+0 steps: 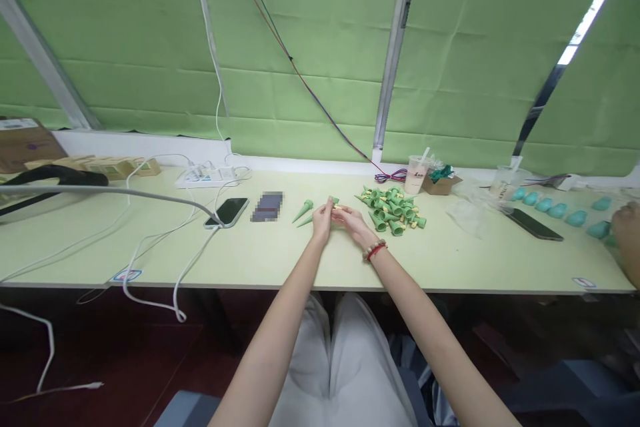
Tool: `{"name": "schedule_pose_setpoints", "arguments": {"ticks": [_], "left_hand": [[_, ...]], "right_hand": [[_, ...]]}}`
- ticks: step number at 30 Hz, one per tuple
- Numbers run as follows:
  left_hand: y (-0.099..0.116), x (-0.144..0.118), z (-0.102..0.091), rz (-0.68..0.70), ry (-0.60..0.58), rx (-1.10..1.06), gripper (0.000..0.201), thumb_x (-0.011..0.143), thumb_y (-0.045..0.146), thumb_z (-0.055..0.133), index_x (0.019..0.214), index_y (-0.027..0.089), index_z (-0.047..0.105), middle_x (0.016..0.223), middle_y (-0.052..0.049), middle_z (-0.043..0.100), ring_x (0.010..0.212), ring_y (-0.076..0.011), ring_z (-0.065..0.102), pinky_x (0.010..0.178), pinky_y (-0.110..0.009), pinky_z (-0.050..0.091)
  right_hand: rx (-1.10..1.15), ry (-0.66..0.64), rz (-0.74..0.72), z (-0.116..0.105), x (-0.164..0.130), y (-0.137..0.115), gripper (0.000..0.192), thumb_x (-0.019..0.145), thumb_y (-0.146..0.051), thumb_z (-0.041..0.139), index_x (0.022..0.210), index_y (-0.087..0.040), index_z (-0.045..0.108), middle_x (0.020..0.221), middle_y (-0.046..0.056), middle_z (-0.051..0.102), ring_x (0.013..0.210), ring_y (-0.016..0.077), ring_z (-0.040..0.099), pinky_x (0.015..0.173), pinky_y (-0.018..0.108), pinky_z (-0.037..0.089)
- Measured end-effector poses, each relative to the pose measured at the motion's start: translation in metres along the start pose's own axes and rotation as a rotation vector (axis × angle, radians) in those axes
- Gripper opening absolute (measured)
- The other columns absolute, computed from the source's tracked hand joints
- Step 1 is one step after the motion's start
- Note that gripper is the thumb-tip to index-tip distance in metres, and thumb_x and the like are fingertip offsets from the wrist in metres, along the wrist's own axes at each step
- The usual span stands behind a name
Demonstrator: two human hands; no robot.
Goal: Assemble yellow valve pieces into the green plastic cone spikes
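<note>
Both of my hands meet over the middle of the table. My left hand [323,219] is closed round a green cone [305,221], whose pointed end sticks out on the left. Pinched fingers of my right hand [353,221] are at the cone's wide end, with a small yellow piece [338,207] showing there; exactly how the piece sits is too small to tell. Another green cone [303,209] lies just left of my hands. To the right is a pile of green cones [393,208], several with yellow pieces at their ends.
A phone [227,213], a blurred dark item [267,207] and white cables [150,235] lie left. Right are a drink cup [416,175], a small box [441,183], a plastic bag [467,210], another phone [534,224] and teal pieces [557,211] near another person's hand [627,233].
</note>
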State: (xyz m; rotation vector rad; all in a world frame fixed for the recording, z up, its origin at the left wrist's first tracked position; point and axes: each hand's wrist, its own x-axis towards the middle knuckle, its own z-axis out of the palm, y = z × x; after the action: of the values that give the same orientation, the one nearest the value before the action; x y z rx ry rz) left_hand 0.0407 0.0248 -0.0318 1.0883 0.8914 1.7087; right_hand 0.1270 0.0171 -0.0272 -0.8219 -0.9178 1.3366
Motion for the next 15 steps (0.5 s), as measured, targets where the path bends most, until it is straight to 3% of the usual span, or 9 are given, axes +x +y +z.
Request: {"name": "schedule_pose_setpoints", "arguments": {"ticks": [6, 11, 15], "left_hand": [[-0.005, -0.001, -0.002, 0.014, 0.0, 0.021, 0.044, 0.063, 0.056, 0.061, 0.058, 0.013, 0.059, 0.053, 0.0, 0.051, 0.049, -0.0078, 0.042, 0.046, -0.021, 0.033], [-0.001, -0.004, -0.002, 0.019, 0.096, -0.008, 0.045, 0.062, 0.057, 0.062, 0.052, 0.014, 0.054, 0.051, 0.001, 0.048, 0.049, -0.008, 0.043, 0.046, -0.02, 0.033], [0.002, -0.006, -0.003, 0.049, 0.082, -0.004, 0.046, 0.061, 0.058, 0.062, 0.052, 0.014, 0.052, 0.048, 0.003, 0.042, 0.046, -0.0064, 0.037, 0.043, -0.019, 0.029]], "right_hand": [[-0.091, 0.051, -0.111, 0.0, -0.008, 0.003, 0.024, 0.052, -0.015, 0.072, 0.072, -0.016, 0.06, 0.072, -0.001, 0.065, 0.066, 0.0102, 0.061, 0.062, 0.02, 0.051], [-0.094, -0.079, 0.001, 0.0, -0.013, -0.005, 0.022, 0.068, -0.032, 0.065, 0.081, -0.016, 0.059, 0.074, 0.004, 0.066, 0.066, 0.0142, 0.064, 0.058, 0.027, 0.053], [-0.061, -0.109, 0.134, -0.006, -0.012, -0.01, 0.019, 0.073, -0.033, 0.062, 0.081, -0.016, 0.06, 0.069, 0.003, 0.066, 0.063, 0.012, 0.064, 0.061, 0.023, 0.053]]}}
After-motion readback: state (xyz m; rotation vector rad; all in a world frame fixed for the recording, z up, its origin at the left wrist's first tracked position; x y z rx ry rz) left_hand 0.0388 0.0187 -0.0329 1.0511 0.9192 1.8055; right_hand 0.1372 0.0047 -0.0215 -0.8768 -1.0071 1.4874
